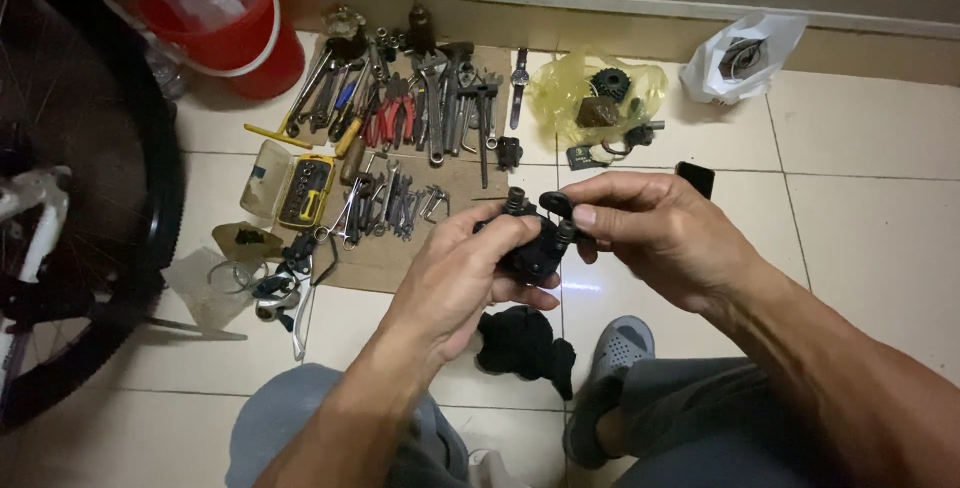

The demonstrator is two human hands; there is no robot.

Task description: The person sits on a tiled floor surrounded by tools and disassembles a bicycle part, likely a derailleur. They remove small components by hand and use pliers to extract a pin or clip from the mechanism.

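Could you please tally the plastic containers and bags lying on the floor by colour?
Red bucket: 1
Yellow bag: 1
White bag: 1
Yellow bit case: 1
Total: 4

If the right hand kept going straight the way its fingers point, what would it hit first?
The right hand points leftward, so it would first meet the black bicycle part it already pinches, then the left hand holding that part. Depth looks shared, though uncertain.
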